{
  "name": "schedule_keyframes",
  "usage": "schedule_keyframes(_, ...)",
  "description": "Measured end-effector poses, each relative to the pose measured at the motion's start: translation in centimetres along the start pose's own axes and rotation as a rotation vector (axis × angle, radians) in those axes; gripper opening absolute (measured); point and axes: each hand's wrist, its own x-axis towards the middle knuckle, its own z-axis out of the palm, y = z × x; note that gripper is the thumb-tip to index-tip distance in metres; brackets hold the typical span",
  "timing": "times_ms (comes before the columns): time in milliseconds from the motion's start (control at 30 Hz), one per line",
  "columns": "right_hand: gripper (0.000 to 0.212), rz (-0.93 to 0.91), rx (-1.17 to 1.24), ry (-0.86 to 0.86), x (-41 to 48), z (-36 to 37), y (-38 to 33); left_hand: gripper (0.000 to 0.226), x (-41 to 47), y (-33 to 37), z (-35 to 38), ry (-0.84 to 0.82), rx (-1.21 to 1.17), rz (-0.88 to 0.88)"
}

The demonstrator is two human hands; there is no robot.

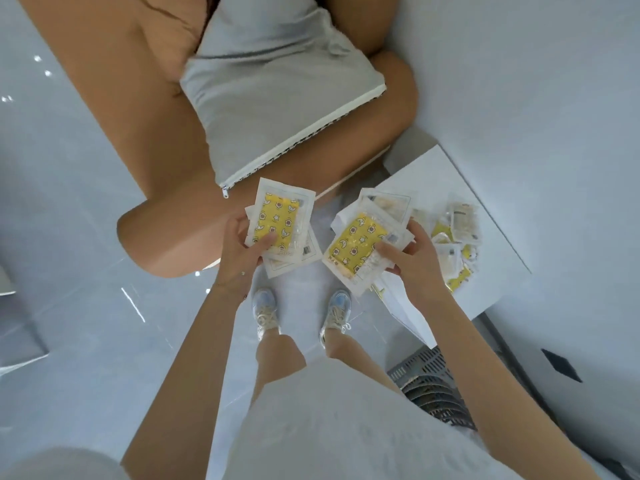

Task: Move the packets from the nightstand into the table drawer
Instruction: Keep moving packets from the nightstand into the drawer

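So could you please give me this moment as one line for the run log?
left hand: holds packets | right hand: holds packets | pile left on nightstand | drawer: not in view

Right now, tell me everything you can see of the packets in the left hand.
The packets in the left hand are a small stack of flat, clear plastic sleeves with white borders. The top one shows a yellow insert printed with stars, moons and flowers; a lower one shows a barcode at its corner. The left hand has them in its grip, thumb on the top face, fingers under the stack. They are fanned slightly and held in the air beside the brown sofa.
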Motion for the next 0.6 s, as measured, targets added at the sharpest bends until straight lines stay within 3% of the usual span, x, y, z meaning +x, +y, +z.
schedule_keyframes(400, 0.04, 0.01, -0.298, -0.246, -2.4, 23.5, 4.4, 0.047, -4.3, -1.8, -22.3, 0.267, -0.296, -0.019)
schedule_keyframes(600, 0.041, 0.093, -0.246, -0.343, -5.3, 37.4, 9.0, 0.048, -7.7, -2.6, -36.5, 0.402, -0.371, -0.027)
